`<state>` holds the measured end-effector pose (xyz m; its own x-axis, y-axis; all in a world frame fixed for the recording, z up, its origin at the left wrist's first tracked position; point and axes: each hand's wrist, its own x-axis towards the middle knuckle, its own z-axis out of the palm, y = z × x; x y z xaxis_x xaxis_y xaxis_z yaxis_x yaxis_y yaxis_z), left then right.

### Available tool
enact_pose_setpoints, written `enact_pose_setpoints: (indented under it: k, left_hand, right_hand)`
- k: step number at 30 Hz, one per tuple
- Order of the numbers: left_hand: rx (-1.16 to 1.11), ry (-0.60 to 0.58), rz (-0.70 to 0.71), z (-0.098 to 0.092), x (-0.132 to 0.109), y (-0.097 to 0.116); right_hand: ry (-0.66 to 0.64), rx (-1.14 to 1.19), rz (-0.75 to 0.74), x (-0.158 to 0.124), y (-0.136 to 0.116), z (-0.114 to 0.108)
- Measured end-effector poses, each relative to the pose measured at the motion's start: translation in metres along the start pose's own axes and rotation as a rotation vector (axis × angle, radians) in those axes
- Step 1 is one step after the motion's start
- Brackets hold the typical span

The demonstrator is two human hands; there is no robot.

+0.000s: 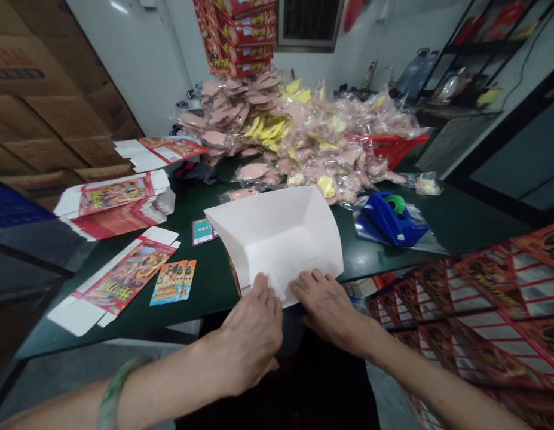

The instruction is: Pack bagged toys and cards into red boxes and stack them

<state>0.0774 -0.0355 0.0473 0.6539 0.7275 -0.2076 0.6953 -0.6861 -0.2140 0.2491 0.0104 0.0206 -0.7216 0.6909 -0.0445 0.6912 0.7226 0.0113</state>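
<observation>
A cardboard box, white inside with its mouth spread toward me, rests at the table's front edge. My left hand is closed on its near wall, fingertips over the rim and thumb below. Just to the right, my right hand grips the same near side, fingers curled inside the rim. Nothing shows inside the box; its printed outside is mostly hidden. By its left side lie a teal card and orange-and-blue cards. A flat printed carton lies further left.
Stacked flat cartons stand at left. Behind the box is a heap of bagged pink and yellow pieces, near a red basket. A blue tape dispenser sits at right. Filled red boxes crowd the lower right.
</observation>
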Motion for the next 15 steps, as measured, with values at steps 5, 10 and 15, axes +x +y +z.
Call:
enact_pose_setpoints:
  k: [5,10,15]
  left_hand:
    - [-0.255,0.020,0.022,0.005,-0.006,-0.005]
    - [-0.219,0.117,-0.025,0.023,-0.010,-0.006]
    - [-0.163,0.231,-0.005,0.039,-0.002,-0.011]
  right_hand:
    - [-0.079,0.208,-0.053,-0.003,0.014,-0.017]
    - [0.006,0.342,-0.214,0.016,0.017,-0.014]
    - [0.014,0.128,-0.277,0.027,0.000,0.005]
